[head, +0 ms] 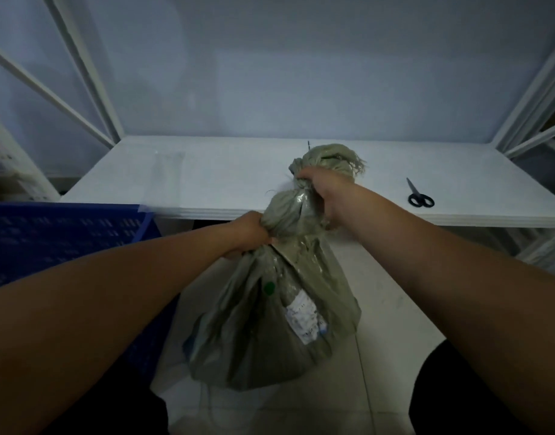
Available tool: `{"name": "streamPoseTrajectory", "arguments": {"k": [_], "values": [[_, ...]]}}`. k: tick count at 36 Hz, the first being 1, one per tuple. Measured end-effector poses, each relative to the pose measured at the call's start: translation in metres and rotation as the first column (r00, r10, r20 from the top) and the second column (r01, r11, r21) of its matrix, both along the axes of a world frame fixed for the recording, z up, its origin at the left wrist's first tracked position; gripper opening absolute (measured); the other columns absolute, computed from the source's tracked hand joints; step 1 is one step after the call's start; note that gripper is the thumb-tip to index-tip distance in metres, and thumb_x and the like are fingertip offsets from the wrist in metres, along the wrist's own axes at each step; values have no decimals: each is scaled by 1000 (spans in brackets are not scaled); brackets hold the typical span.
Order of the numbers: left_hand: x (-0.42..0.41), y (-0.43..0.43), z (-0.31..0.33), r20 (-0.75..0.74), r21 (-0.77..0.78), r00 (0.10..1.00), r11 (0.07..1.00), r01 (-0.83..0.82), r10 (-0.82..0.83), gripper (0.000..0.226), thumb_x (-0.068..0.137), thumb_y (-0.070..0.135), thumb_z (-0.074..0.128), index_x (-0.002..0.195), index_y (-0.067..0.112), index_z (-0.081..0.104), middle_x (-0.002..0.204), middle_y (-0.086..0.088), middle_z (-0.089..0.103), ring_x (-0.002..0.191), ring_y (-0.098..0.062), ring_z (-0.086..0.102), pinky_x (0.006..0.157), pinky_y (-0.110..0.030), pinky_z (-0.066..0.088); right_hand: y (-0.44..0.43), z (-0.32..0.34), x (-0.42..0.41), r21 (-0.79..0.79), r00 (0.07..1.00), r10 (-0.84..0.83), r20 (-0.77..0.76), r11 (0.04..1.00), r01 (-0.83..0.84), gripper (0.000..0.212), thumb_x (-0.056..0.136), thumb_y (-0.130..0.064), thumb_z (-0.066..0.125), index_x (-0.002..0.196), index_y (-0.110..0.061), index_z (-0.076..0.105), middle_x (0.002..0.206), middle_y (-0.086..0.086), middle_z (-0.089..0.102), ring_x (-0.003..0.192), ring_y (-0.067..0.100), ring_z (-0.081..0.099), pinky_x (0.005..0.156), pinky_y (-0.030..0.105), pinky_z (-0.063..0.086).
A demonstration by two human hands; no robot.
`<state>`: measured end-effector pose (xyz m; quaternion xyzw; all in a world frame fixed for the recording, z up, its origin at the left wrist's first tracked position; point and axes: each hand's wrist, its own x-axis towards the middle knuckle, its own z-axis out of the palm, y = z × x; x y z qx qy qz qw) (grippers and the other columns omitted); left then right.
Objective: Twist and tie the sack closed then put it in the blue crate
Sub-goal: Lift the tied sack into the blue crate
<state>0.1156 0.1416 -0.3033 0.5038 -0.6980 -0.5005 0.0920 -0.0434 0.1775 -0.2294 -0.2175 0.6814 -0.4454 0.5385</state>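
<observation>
Hands: left hand [249,229] clenched around the neck of the grey-green sack [270,321], right hand [325,196] gripping its bunched top | Sack: hanging over the floor, before the table [207,174] | Step: apparently tightening the knot | Next: swing sack left into blue crate [66,233]

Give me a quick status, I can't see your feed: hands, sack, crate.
Left hand clamped on sack neck; right hand gripping the twisted top. Sack not yet in blue crate, at left. Nothing blocking.
</observation>
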Motion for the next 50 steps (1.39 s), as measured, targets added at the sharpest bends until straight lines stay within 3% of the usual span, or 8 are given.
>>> {"name": "streamPoseTrajectory", "arguments": {"k": [4,7,14,22,29,35,45,50], "values": [[2,-7,14,-106,-25,988,993,-112,109,7,85,2,71,93,1,72,92,-16,72,80,-23,67,75,-34,59,10,-4,-17,195,985,129,-117,975,-105,37,89,-52,65,91,-16,57,87,9,58,81,31,56,97,64,43],[2,-10,29,-141,-31,976,985,-171,165,4,86,1,70,82,3,69,96,-22,72,83,-27,67,82,-42,58,12,-7,-24,246,982,188,-33,953,-174,54,88,-64,60,114,-17,56,103,13,57,89,40,55,94,82,36],[5,-13,59,-158,-80,965,971,-224,209,18,85,-9,60,76,4,66,79,-17,67,72,-28,65,72,-41,58,12,-14,-15,3,948,228,223,972,-235,45,96,-54,52,115,-15,63,122,19,63,104,43,65,88,68,53],[33,-19,82,-129,-168,956,944,-284,265,29,93,-7,44,92,6,70,87,-18,69,74,-28,63,74,-42,58,6,-21,9,-6,934,304,188,951,-308,67,82,-69,57,128,-22,64,135,16,56,122,44,53,82,80,46],[54,-22,114,-216,-248,931,906,-342,293,37,92,-10,40,79,11,67,76,-12,66,64,-22,58,68,-36,52,-1,4,38,-106,884,413,219,911,-399,57,96,-60,39,120,-20,71,123,14,69,113,37,66,87,77,47],[75,-15,152,-346,-333,888,846,-418,302,32,91,-12,41,74,5,63,64,-8,59,48,-14,52,49,-24,46,-11,44,54,-216,878,443,184,889,-403,52,94,-53,49,130,-20,66,134,14,64,116,40,64,85,71,52],[133,-14,210,-588,-392,756,717,-576,286,37,89,-15,41,72,5,66,72,-9,66,58,-13,62,58,-30,57,-23,113,115,-393,866,470,171,839,-378,51,95,-55,51,125,-18,68,126,13,70,110,38,69,90,68,53],[169,-15,220,-642,-345,693,683,-643,328,23,90,-13,44,89,-15,67,79,-16,69,66,-20,66,66,-39,59,-25,128,153,-439,864,482,143,814,-381,51,95,-55,51,128,-19,67,125,10,70,109,35,70,87,66,55]]}}
